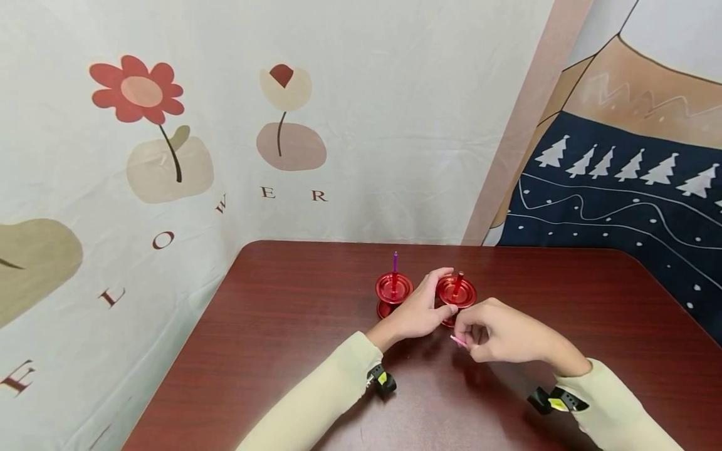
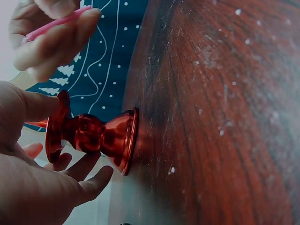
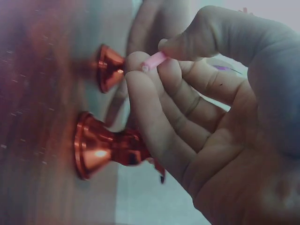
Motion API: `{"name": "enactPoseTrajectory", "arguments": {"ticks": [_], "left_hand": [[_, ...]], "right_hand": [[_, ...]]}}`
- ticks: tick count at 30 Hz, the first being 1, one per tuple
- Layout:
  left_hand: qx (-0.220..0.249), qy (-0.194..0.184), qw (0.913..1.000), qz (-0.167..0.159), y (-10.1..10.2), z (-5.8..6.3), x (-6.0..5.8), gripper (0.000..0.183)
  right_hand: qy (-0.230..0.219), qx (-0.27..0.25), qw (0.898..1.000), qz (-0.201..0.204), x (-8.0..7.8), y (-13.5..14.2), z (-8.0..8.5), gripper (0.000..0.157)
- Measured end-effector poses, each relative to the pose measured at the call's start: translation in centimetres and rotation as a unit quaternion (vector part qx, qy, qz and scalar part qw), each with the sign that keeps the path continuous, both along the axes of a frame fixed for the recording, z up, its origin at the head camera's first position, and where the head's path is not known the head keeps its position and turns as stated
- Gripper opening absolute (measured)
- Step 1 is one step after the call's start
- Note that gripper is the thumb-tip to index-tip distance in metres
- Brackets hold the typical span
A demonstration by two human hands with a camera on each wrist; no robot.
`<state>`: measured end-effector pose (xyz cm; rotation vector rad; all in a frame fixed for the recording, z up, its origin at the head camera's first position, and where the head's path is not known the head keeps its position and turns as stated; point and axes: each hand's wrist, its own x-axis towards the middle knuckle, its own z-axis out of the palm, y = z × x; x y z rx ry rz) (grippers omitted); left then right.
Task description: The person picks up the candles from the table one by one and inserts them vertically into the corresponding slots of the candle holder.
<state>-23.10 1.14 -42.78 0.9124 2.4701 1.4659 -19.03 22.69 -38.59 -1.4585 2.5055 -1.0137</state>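
Observation:
A shiny red metal candle holder (image 1: pixel 467 293), with a wide dish and a tube at its centre, stands on the table. My left hand (image 1: pixel 418 313) holds it, thumb at the near rim of the dish and fingers round the far side, as the left wrist view of the holder (image 2: pixel 89 133) shows. Just right of it, my right hand (image 1: pixel 504 332) pinches a thin pink candle (image 3: pixel 155 61) between thumb and fingertips, in front of the holder and slanted. A second red candle holder (image 1: pixel 386 289) to the left carries an upright purple candle (image 1: pixel 395 262).
The dark red wooden table (image 1: pixel 271 326) has its back edge close behind the holders. Behind it hangs a pale cloth (image 1: pixel 383 125) with printed flowers, and a navy cloth (image 1: pixel 620 207) with white trees hangs to the right.

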Motion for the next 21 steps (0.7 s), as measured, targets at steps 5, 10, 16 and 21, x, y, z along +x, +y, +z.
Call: {"name": "enactPoseTrajectory", "arguments": {"ticks": [5, 10, 16, 21], "left_hand": [[0.004, -0.003, 1.0000, -0.001, 0.1, -0.1, 0.0, 0.070], [0.004, -0.002, 1.0000, -0.004, 0.1, -0.2, -0.1, 0.070], [0.009, -0.013, 0.9999, 0.003, 0.1, -0.5, -0.2, 0.072], [0.012, -0.014, 0.9996, 0.020, 0.6, -1.7, -1.0, 0.074]], "right_hand": [[0.018, -0.016, 1.000, -0.011, -0.4, 0.5, 1.1, 0.040], [0.015, -0.028, 0.999, -0.041, -0.8, 0.9, 2.2, 0.042], [0.013, -0.059, 0.996, -0.072, -1.6, 0.9, 3.2, 0.035], [-0.006, -0.086, 0.992, -0.096, -2.2, 0.8, 3.8, 0.027]]}}
